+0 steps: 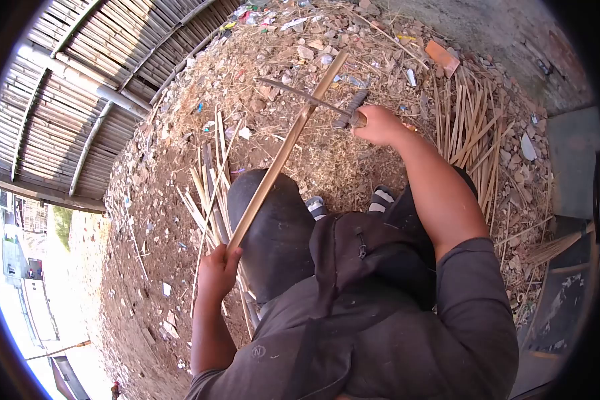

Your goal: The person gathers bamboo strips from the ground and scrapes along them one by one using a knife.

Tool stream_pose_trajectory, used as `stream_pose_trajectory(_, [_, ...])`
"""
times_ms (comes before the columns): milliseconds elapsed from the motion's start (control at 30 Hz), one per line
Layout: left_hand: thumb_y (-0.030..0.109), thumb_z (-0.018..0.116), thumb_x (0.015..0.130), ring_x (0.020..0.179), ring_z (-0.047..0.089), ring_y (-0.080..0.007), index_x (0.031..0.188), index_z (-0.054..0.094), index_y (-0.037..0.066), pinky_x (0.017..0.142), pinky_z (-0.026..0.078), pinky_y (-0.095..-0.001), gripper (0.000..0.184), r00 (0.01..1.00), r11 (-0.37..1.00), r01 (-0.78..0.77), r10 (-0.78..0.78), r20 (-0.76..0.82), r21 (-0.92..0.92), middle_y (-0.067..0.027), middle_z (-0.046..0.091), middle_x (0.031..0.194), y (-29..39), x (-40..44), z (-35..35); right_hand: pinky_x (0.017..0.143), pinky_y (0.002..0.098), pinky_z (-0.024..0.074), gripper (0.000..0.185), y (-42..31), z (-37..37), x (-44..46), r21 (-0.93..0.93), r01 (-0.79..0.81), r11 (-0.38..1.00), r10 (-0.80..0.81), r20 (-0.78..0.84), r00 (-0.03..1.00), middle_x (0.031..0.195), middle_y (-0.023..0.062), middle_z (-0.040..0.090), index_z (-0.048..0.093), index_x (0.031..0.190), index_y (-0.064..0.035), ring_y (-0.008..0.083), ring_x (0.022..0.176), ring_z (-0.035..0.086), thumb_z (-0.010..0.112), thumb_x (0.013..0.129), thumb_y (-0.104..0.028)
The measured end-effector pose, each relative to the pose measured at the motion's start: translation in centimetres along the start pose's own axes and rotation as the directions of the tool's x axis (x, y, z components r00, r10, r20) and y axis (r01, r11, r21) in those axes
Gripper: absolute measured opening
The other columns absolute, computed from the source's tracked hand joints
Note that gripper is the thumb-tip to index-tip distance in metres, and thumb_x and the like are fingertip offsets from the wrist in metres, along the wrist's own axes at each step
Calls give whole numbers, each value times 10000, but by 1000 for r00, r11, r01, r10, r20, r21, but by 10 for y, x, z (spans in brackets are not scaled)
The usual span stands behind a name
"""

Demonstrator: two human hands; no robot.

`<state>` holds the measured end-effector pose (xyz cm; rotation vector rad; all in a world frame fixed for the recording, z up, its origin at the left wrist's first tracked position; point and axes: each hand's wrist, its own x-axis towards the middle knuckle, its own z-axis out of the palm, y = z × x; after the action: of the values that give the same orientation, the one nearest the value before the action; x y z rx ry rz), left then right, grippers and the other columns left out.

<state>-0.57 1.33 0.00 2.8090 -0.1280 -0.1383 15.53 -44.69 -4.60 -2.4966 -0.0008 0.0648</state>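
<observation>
My left hand (218,267) is closed around the lower end of a long split bamboo strip (273,170), which slants up and away across my left knee. My right hand (378,125) grips the handle of a long-bladed knife (300,93). Its dark blade points left and crosses the strip near the upper part, apparently touching it. Beside the knife handle lies a dark, ridged object (355,103) whose kind I cannot make out. Pale shavings (343,163) cover the ground between my feet and the knife.
Bundles of bamboo strips lie on the ground to the left (210,180) and right (470,123). A slatted bamboo wall (100,87) stands at upper left, a grey wall (507,47) at upper right. Rubble, litter and a flat orange piece (443,58) are scattered ahead.
</observation>
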Motion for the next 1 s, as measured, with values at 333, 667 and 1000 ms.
stream_pose_trajectory(333, [405, 611, 992, 573, 607, -333, 820, 622, 0, 556, 447, -441, 439, 990, 980, 132, -137, -24, -149, -177, 596, 619, 8, -15, 16, 729, 487, 520, 297, -45, 8, -16, -127, 290, 948, -279, 100, 955, 839, 159, 676, 679, 928, -86, 365, 836, 679, 754, 763, -322])
stream_pose_trajectory(667, [381, 464, 1062, 759, 682, -339, 977, 688, 16, 691, 502, -439, 437, 979, 956, 204, -197, 56, -209, -195, 670, 777, 2, -22, 14, 708, 491, 514, 280, -36, 7, -12, -77, 267, 961, -257, 112, 960, 828, 142, 674, 671, 905, -107, 360, 835, 678, 748, 771, -340])
stream_pose_trajectory(1000, [343, 431, 1069, 784, 663, -433, 922, 645, 6, 697, 492, -504, 425, 993, 987, 106, -100, 57, -124, -229, 666, 787, 8, -25, 13, 715, 482, 527, 269, -36, 26, -6, -25, 276, 961, -273, 87, 958, 801, 147, 673, 656, 882, -93, 370, 808, 675, 724, 797, -338])
